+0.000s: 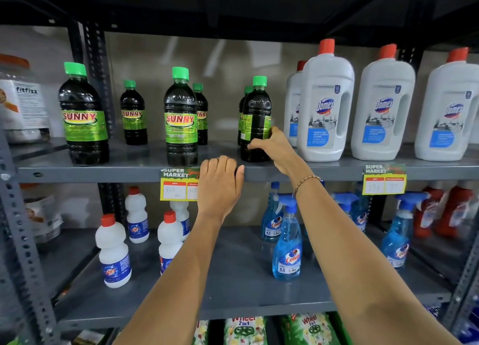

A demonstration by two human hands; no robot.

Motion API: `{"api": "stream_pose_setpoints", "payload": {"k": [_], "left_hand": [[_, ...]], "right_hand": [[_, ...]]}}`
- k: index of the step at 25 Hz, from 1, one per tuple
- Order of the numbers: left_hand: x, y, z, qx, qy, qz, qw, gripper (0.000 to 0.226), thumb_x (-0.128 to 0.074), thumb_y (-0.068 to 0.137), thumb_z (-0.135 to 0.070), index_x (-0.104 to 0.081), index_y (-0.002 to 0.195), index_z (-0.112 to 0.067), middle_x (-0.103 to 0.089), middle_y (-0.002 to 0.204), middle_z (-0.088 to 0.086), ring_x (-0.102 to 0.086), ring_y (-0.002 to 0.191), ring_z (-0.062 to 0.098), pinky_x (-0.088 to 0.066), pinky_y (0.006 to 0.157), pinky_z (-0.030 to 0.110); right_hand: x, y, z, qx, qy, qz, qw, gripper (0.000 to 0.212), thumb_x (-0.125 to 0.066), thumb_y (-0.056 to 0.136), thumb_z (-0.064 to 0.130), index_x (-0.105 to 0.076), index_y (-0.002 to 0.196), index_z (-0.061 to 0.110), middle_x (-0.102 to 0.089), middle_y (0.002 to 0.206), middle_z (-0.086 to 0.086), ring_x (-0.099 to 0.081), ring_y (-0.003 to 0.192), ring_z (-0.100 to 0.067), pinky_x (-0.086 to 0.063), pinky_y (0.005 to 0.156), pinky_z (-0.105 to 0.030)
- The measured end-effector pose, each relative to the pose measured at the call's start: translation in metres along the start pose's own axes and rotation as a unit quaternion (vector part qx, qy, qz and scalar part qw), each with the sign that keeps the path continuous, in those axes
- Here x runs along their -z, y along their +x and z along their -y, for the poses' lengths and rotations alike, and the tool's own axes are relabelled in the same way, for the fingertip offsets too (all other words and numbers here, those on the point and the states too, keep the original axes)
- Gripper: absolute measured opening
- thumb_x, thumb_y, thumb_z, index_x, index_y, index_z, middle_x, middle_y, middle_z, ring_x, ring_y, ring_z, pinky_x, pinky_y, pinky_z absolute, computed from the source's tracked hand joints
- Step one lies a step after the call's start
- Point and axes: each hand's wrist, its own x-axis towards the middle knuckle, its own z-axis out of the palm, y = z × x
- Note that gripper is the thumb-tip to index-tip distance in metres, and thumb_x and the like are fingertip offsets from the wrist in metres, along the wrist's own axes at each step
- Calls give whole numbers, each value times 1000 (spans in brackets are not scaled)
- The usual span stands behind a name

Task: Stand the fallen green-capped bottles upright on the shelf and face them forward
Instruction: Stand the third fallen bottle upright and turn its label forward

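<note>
Several dark bottles with green caps and green SUNNY labels stand upright on the grey shelf (129, 167). The front left bottle (83, 116) and the middle bottle (180, 119) show their labels forward. The right bottle (255, 121) stands with its label turned sideways, and my right hand (272, 145) grips its lower right side. My left hand (220, 181) rests with curled fingers on the shelf's front edge, holding nothing. Smaller-looking bottles (133, 113) stand further back, one partly hidden behind the right bottle.
White Domex jugs with red caps (325, 103) stand close to the right of the held bottle. A price tag (178, 186) hangs on the shelf edge by my left hand. The lower shelf holds white bottles (114, 251) and blue Colin sprays (287, 241).
</note>
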Motion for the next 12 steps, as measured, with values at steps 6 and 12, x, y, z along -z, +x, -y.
{"api": "stream_pose_setpoints", "payload": {"k": [6, 12], "left_hand": [[1, 1, 0, -3, -6, -9, 1000, 39, -30, 101, -34, -56, 85, -10, -56, 81, 7, -47, 73, 28, -34, 78, 37], [0, 0, 1, -5, -7, -17, 1000, 37, -32, 101, -33, -55, 85, -10, -56, 82, 7, -47, 74, 27, -34, 78, 38]], "right_hand": [[-5, 2, -4, 3, -28, -4, 1000, 85, -87, 61, 22, -40, 131, 11, -63, 114, 0, -60, 105, -14, -50, 91, -30], [-4, 3, -6, -6, -34, -29, 999, 89, -84, 67, 15, -28, 136, 8, -55, 115, 0, -55, 107, -15, -44, 88, -25]]}}
